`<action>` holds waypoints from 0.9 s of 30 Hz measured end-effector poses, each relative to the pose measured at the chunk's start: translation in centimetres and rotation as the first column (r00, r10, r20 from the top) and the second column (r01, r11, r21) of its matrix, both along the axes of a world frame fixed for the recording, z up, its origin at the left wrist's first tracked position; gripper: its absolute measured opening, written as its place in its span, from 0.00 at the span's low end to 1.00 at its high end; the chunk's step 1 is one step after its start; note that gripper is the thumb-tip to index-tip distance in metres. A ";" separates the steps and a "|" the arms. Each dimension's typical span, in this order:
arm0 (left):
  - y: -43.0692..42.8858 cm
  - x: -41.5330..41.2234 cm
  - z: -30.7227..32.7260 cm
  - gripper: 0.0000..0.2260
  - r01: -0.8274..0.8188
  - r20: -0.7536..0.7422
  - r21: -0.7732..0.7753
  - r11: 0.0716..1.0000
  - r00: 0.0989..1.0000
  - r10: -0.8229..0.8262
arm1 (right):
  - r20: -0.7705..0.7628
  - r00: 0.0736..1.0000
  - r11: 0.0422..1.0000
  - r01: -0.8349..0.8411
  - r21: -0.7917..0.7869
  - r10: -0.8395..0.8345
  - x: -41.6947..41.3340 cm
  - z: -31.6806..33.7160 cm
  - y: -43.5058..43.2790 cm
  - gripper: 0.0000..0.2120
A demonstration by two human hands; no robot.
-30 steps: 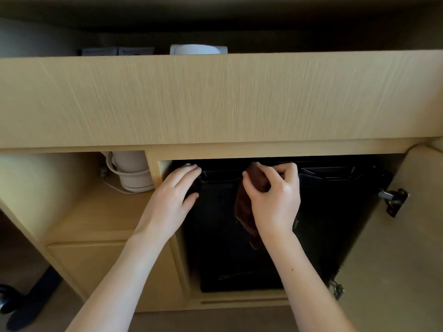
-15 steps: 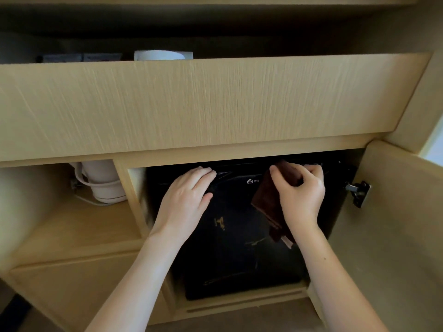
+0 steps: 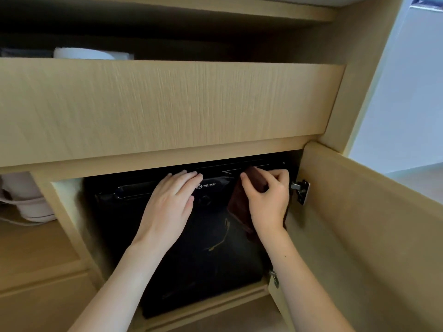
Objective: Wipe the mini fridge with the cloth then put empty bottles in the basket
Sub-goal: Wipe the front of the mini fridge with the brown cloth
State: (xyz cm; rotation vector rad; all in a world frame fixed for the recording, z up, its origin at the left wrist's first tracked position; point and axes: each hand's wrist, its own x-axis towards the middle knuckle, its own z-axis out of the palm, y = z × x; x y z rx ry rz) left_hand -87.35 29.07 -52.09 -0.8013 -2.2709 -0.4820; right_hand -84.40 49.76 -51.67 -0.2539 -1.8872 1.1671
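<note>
A black mini fridge (image 3: 191, 255) stands inside a wooden cabinet, its glossy door facing me. My right hand (image 3: 268, 200) grips a dark brown cloth (image 3: 239, 207) against the top right of the fridge door, near the upper edge. The cloth hangs down below the hand. My left hand (image 3: 170, 202) lies flat with straight fingers on the top of the door, just left of the brand label. No bottles or basket are in view.
The cabinet door (image 3: 359, 236) stands swung out on the right, with a metal hinge (image 3: 300, 191) close to my right hand. A white kettle (image 3: 26, 202) sits in the left compartment. A wide wooden panel (image 3: 167, 106) overhangs the fridge.
Both hands have slid to the right along the fridge's top edge, the right one carrying the cloth toward the hinge side. My view has also shifted right.
</note>
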 end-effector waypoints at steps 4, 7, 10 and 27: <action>-0.3 -0.1 0.0 0.22 0.015 0.014 -0.010 1.000 1.000 -0.014 | -0.099 0.990 0.995 -0.103 0.013 0.103 -0.1 -0.8 -0.9 0.13; -0.5 0.0 -0.1 0.22 0.021 0.025 -0.013 1.000 0.999 -0.021 | -0.123 0.992 0.990 -0.009 -0.139 -0.009 -0.4 -1.1 0.9 0.13; -0.6 0.0 -0.1 0.23 0.021 0.042 -0.015 1.000 0.999 -0.020 | -0.165 0.979 0.964 0.070 -0.256 -0.115 -0.7 -1.6 1.1 0.13; -0.9 -0.1 -0.1 0.22 0.024 0.040 -0.015 1.000 0.999 -0.023 | -0.250 0.939 0.964 0.190 -0.188 -0.234 -3.0 -3.5 0.8 0.17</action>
